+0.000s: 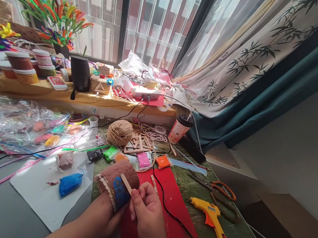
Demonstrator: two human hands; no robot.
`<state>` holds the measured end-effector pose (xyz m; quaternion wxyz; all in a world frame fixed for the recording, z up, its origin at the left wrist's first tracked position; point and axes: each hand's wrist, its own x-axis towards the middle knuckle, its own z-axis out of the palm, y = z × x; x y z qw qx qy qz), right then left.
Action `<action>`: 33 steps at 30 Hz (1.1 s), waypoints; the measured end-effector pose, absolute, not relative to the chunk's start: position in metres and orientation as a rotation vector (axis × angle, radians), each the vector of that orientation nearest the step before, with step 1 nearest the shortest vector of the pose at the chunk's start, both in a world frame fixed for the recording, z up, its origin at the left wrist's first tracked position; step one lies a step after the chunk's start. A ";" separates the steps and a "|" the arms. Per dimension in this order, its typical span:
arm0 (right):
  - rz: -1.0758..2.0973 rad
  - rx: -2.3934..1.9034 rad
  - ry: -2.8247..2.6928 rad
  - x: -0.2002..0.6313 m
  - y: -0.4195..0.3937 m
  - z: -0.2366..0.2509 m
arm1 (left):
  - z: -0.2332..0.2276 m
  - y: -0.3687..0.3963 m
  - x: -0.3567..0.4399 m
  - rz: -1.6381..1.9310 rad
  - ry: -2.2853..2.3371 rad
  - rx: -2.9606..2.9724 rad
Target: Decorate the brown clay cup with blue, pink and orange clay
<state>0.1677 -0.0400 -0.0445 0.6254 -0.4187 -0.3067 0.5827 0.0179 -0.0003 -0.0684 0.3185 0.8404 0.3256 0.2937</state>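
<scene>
My left hand (103,214) is wrapped round a brown clay-covered cylinder (117,171), held tilted above the table, with part of the hand hidden by it. A pale beaded or rope-like trim runs along the cylinder's near rim, and a patch of blue clay (121,190) covers part of its side. Pinched in my right hand (145,211) is a wooden craft stick (126,183), its tip at the edge of the blue patch. To the left, an opened packet of blue clay (70,184) and a packet of brown clay (64,160) lie on a white sheet (42,188).
Red card (172,216) lies beneath my right hand, crossed by a black cable. On the right are a yellow glue gun (211,220) and scissors (223,190). Clay packets, twine (120,132) and a lidded cup (180,129) stand behind; plastic bags (13,124) cover the left.
</scene>
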 end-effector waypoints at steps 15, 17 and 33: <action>1.462 -1.033 -0.731 0.162 -0.027 -0.040 | -0.083 0.004 0.013 0.801 0.861 2.260; 1.469 -0.991 -0.692 0.164 -0.030 -0.041 | -0.081 0.003 0.013 0.787 0.872 2.230; 1.207 -0.987 -0.592 0.202 -0.010 -0.063 | -0.083 0.001 0.010 1.013 0.983 0.925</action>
